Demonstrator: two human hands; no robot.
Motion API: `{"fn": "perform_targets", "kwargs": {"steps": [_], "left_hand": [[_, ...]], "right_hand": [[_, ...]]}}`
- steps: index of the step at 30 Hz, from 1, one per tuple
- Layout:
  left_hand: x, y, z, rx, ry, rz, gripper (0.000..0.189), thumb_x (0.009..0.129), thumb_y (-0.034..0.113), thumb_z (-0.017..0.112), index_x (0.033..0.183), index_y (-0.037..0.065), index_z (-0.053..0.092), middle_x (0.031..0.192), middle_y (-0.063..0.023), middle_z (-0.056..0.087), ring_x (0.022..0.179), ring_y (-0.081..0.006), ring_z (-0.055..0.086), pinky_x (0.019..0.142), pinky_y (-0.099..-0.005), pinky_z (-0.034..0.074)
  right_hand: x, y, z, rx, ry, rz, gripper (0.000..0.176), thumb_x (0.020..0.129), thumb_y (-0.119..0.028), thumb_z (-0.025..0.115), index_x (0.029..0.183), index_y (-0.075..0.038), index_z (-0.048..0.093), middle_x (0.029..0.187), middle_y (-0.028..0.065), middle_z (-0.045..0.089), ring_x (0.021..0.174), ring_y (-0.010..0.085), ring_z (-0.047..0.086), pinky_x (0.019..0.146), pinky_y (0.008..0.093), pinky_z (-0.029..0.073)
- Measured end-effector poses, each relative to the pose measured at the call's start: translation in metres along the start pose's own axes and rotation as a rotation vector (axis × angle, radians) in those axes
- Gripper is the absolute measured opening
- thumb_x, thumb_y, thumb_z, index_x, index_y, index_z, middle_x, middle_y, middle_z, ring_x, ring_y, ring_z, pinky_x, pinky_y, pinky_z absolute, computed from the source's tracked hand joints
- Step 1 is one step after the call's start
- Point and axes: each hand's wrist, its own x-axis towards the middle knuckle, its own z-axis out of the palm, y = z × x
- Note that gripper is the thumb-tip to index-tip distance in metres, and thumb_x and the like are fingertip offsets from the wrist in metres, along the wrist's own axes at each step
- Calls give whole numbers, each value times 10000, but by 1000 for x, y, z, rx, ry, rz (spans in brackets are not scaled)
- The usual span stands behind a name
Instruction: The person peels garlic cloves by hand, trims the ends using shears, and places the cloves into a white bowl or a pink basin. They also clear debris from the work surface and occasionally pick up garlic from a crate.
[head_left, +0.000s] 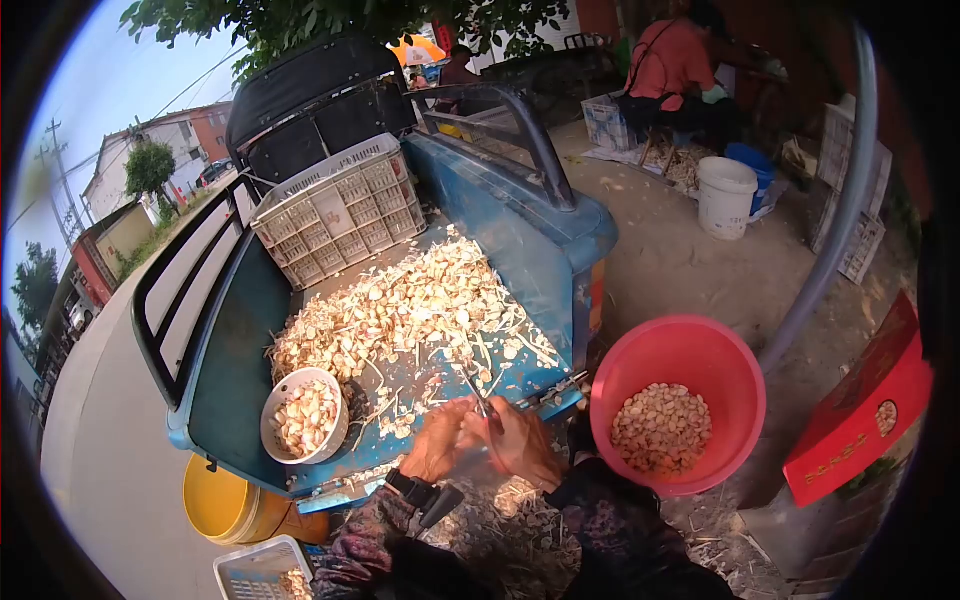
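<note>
Low over the rear edge of the blue truck bed (465,390), my two hands are close together. My right hand (522,448) is closed around what looks like scissors (476,388), narrow blades pointing away from me. My left hand (437,442) is closed beside it, fingertips pinched near the tool; whatever they hold is hidden. Just beyond lies a heap of garlic (400,295) with dry stems and loose skins. A white bowl (346,425) of garlic stands left of my left hand. To the right, a pink-red bucket (735,420) contains pale peeled-looking cloves (661,428).
A grey plastic crate (340,215) sits deeper in the bed. Below left are a yellow bucket (208,500) and a white basket (225,578). A red box (855,420) and a metal pole (845,215) stand right. Another person (672,65) sits behind a white bucket (725,200).
</note>
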Motion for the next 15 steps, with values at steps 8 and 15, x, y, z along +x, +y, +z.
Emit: {"fn": "perform_targets", "kwargs": {"steps": [8,15], "left_hand": [[-9,5,-14,323,-32,77,134,911,91,559,795,24,557,666,-55,589,491,-103,488,406,-224,386],[-14,25,-1,324,-70,18,185,920,186,593,837,23,572,707,-18,571,510,-49,452,368,-190,297]], "right_hand": [[-5,18,13,-69,-12,-314,182,864,-188,587,925,-31,519,658,184,570,589,376,575,502,448,410],[-1,13,5,206,-102,-218,220,876,-217,584,853,-10,511,565,180,545,511,369,556,479,421,391]]}}
